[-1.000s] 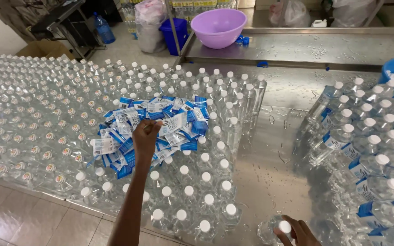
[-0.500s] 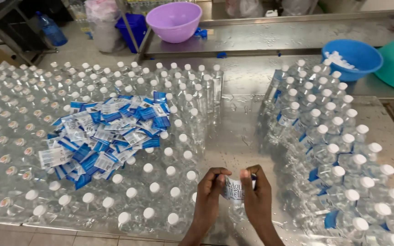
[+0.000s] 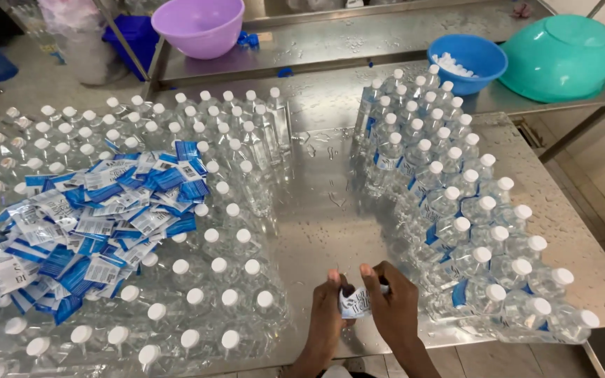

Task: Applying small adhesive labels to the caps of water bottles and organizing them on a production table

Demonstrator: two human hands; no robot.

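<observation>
- At the bottom centre of the frame, the left hand (image 3: 327,315) and the right hand (image 3: 393,308) meet over one clear bottle (image 3: 356,318); both are curled shut, pinching a white-and-blue label (image 3: 356,301) between fingertips and thumbs.
- The label sits around the bottle's upper part; the cap is hidden behind the fingers, and most of the bottle's body is covered by the hands.
- The bottle stands on a bare, wet strip of the steel worktop (image 3: 323,203), which runs from the hands up towards the centre of the frame.
- Left of this strip, a dense block of unlabelled bottles (image 3: 225,231) with white caps fills the left half of the frame, its nearest row just beside the left hand.
- A loose heap of blue-and-white labels (image 3: 92,224) lies on top of those caps at the middle left.
- Right of the strip, a block of labelled bottles (image 3: 456,210) stands close to the right hand and stretches to the upper right.
- Behind them at the upper right sits a blue bowl (image 3: 467,63) holding white caps, with a teal bowl (image 3: 561,59) just beside it.
- A purple bowl (image 3: 201,24) rests on a second steel surface at the top left of centre.
</observation>
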